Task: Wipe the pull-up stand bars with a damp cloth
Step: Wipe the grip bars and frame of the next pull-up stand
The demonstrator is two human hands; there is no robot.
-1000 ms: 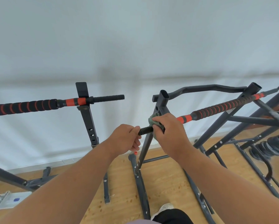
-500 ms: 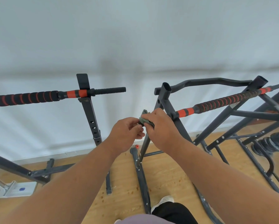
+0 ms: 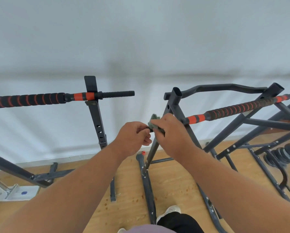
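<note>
- At the middle of the view, both hands meet over the short end of the padded bar [image 3: 228, 111] on the right-hand pull-up stand [image 3: 176, 105].
- Right hand [image 3: 172, 132] has its fingers curled round a grey-green cloth [image 3: 155, 122], pressing it on the bar end just left of the stand's upright; the cloth bunches out above the knuckles.
- Left hand [image 3: 132, 137] has fingers curled in, thumb and forefinger pinching the dark tip of the bar end where it pokes out of the cloth; the tip is mostly hidden.
- Right of the upright, the bar shows an orange band, then black foam with orange spiral stripes running up and to the right.
- A bent dark top bar [image 3: 225, 87] joins the stand's two open-topped uprights behind it.
- Well apart to the left stands a second stand [image 3: 97, 118], carrying its own striped bar [image 3: 40, 98] with a ribbed black end.
- Below lies a wooden floor [image 3: 129, 182], with a white wall [image 3: 141, 39] behind.
- A white shoe [image 3: 169, 211] shows near the bottom edge.
- Coiled black springs [image 3: 287, 153] sit at the far right.
</note>
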